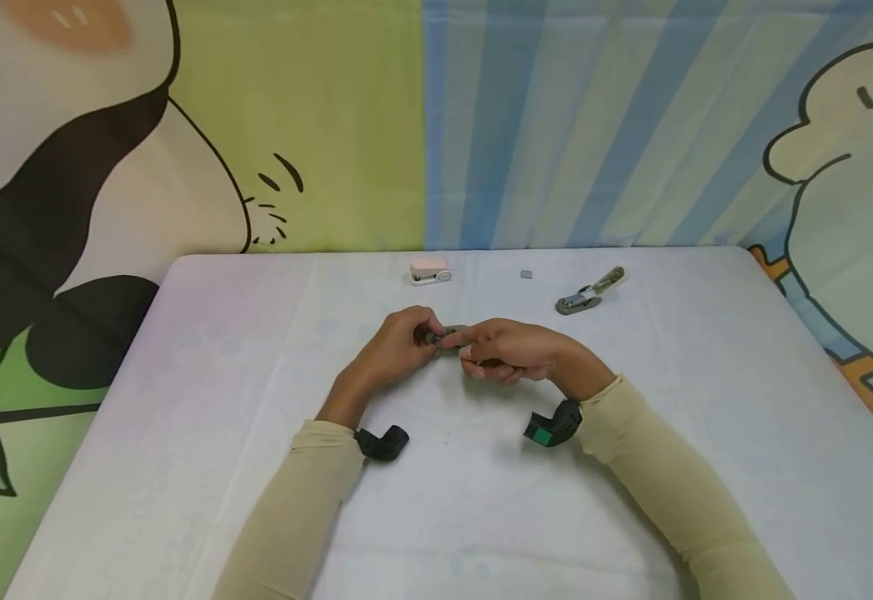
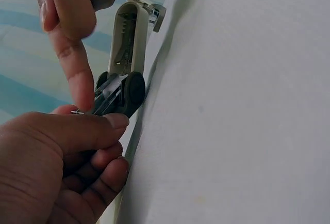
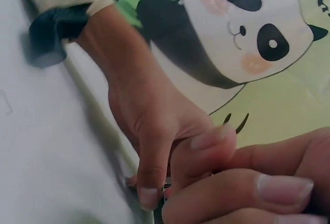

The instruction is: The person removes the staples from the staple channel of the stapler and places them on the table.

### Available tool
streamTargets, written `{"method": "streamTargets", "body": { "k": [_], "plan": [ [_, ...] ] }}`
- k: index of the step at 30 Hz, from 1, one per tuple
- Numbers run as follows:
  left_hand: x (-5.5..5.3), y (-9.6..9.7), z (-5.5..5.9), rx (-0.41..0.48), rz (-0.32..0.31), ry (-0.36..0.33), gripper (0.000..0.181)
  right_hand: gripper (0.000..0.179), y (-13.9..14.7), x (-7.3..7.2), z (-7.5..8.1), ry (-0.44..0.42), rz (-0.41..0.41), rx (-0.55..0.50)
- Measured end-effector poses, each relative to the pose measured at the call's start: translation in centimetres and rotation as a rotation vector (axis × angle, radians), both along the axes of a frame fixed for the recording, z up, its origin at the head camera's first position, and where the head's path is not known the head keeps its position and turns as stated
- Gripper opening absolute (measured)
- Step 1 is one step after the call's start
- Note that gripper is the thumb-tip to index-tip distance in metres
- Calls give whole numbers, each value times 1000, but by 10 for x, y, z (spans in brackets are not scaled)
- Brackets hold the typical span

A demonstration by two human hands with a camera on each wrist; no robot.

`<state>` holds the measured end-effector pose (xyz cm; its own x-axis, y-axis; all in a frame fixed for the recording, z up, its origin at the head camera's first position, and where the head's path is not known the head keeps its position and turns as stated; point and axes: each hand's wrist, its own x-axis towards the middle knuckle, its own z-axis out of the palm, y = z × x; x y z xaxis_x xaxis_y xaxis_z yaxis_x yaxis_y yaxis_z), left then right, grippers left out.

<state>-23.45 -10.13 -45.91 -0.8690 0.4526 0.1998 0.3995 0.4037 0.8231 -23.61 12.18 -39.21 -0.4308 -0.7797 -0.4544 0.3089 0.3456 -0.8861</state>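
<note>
A dark green and cream stapler (image 2: pixel 135 87) is opened out, its spring and channel bared. In the left wrist view, my left hand (image 2: pixel 36 152) pinches its dark end between thumb and fingers. From above, the straight index finger of my right hand (image 1: pixel 514 346) reaches down to that same end. A small silvery bit (image 2: pixel 77 112) shows beside the fingertip. The right hand's other fingers (image 3: pixel 232 195) are loosely bent. Both hands meet over the middle of the table in the head view, covering most of the stapler.
On the white table (image 1: pixel 203 367), a pink and white stapler (image 1: pixel 430 271) stands beyond the hands. A small grey block (image 1: pixel 526 273) lies to its right. Farther right is another opened stapler (image 1: pixel 589 293), grey-green and cream. A patterned curtain (image 1: pixel 346 125) hangs behind the table.
</note>
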Motion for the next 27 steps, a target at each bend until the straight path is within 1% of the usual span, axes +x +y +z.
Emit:
{"method": "streamTargets", "body": {
  "k": [5,8,10,11,13,15,16,18,19,21,23,25,27],
  "plan": [
    [0,-2,1,19,20,20,18,47,-2,1,3,-11,-18,3],
    [0,-3,1,23,57,26,18,51,-4,3,1,-59,-20,-24],
    [0,-4,1,22,72,26,18,55,-5,4,-2,-102,-6,-49],
    [0,-5,1,22,76,26,17,56,-5,4,-4,-108,-1,-56],
    [-1,-5,0,21,74,30,17,55,-5,3,-6,-106,-2,-56],
    [-1,-4,0,20,65,33,17,51,-3,1,-7,-59,-1,-27],
    [-1,-4,0,22,64,31,16,49,-2,1,-6,-6,-7,9],
    [-2,-4,0,23,67,19,16,43,-3,1,-3,164,-20,112],
    [-2,-4,0,25,71,8,16,42,-4,2,-1,266,-18,171],
    [-3,-4,0,34,83,-13,16,40,-9,5,2,503,-19,329],
    [-3,-5,0,44,99,-41,16,41,-14,10,3,702,-24,472],
    [-2,-5,0,56,110,-67,15,42,-20,13,-1,858,-22,558],
    [-2,-4,1,61,119,-94,14,41,-24,15,-6,967,-35,615]
  ]
}}
